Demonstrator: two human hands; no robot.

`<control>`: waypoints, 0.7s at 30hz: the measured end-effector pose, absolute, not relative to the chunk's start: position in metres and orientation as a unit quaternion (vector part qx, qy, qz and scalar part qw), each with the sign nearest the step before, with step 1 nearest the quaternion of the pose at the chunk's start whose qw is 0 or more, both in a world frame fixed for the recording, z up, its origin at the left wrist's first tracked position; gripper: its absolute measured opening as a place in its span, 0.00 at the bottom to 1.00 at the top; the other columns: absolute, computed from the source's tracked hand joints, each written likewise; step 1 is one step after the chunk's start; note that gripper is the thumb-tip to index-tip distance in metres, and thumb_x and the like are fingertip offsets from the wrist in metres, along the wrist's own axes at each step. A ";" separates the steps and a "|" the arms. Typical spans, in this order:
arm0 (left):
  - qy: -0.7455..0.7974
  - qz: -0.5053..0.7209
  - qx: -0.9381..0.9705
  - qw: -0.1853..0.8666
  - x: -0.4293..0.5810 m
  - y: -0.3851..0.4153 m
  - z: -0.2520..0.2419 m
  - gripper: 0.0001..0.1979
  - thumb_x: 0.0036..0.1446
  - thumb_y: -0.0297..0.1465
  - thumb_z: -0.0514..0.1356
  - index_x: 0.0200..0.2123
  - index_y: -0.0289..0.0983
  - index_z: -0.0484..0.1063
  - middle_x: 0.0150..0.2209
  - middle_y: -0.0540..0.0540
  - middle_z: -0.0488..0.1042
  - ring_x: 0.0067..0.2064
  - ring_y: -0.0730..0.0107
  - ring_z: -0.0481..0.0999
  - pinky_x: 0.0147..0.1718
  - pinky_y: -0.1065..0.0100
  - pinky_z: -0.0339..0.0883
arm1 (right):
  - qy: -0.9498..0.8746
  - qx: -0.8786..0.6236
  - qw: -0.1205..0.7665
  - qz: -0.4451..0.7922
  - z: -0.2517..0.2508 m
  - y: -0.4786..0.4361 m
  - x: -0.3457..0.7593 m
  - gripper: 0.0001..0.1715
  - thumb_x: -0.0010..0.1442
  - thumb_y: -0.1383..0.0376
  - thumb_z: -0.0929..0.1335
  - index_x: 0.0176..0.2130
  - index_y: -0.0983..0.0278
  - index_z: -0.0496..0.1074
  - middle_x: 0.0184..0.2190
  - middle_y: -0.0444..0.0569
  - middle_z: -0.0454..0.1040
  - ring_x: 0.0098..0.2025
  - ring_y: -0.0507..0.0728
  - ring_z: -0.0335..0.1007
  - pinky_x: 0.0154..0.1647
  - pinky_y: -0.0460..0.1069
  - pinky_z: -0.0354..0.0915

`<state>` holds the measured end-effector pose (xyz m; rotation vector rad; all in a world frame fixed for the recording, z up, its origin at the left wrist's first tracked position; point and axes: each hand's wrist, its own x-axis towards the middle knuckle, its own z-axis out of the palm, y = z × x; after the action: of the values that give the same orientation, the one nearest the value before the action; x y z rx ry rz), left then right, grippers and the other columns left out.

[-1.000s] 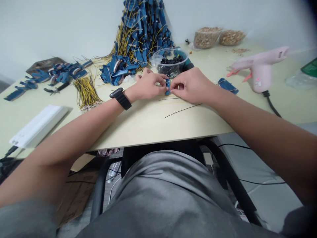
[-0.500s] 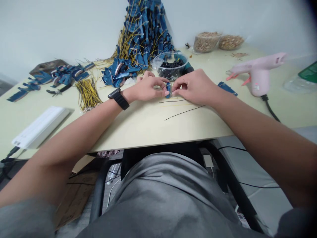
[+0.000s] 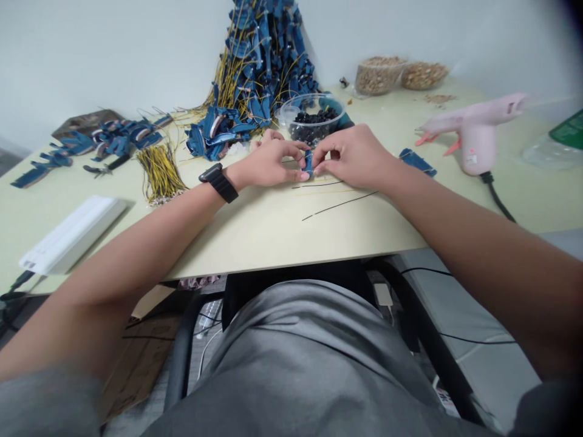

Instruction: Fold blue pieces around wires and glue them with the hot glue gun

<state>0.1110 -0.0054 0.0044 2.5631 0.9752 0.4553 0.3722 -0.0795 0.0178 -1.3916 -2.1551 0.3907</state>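
Blue wired piece (image 3: 308, 162) pinched, my left hand (image 3: 266, 164) and right hand (image 3: 353, 156) both closed on it over the surface (image 3: 255, 233); large heap of similar pieces (image 3: 262, 60) stands behind, loose black wires (image 3: 339, 205) lie near.

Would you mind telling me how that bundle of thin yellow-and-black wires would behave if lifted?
The thin yellow-and-black wire bundle will probably feel light and floppy, since each strand looks fine. Its upper ends splay apart, so it may spread when lifted, though the pale gathered end might hold it.
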 end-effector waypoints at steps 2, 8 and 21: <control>0.349 0.163 0.906 0.177 0.112 -0.006 0.005 0.23 0.64 0.55 0.80 0.51 0.45 0.93 0.81 0.42 0.86 0.82 0.18 0.67 0.81 0.18 0.56 | -0.797 -0.523 0.266 0.148 0.018 -0.080 0.371 0.09 0.68 0.69 0.81 0.38 0.54 0.92 0.40 0.49 0.91 0.43 0.65 0.82 0.54 0.61 0.71; 0.358 0.160 0.903 0.174 0.113 -0.009 0.007 0.25 0.64 0.58 0.79 0.51 0.46 0.94 0.80 0.44 0.87 0.80 0.18 0.70 0.80 0.18 0.57 | -0.798 -0.530 0.254 0.135 0.021 -0.080 0.369 0.08 0.67 0.68 0.80 0.38 0.54 0.90 0.39 0.49 0.91 0.43 0.66 0.81 0.54 0.61 0.72; 0.363 0.150 0.902 0.176 0.114 -0.009 0.007 0.26 0.64 0.57 0.80 0.53 0.45 0.94 0.82 0.40 0.85 0.81 0.18 0.68 0.80 0.17 0.57 | -0.797 -0.533 0.251 0.134 0.020 -0.078 0.367 0.11 0.67 0.73 0.79 0.38 0.56 0.89 0.36 0.48 0.87 0.41 0.64 0.80 0.51 0.60 0.70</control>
<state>0.1135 -0.0088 0.0072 2.5553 1.0281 0.4256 0.3673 -0.0784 0.0198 -1.4499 -2.1696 0.3638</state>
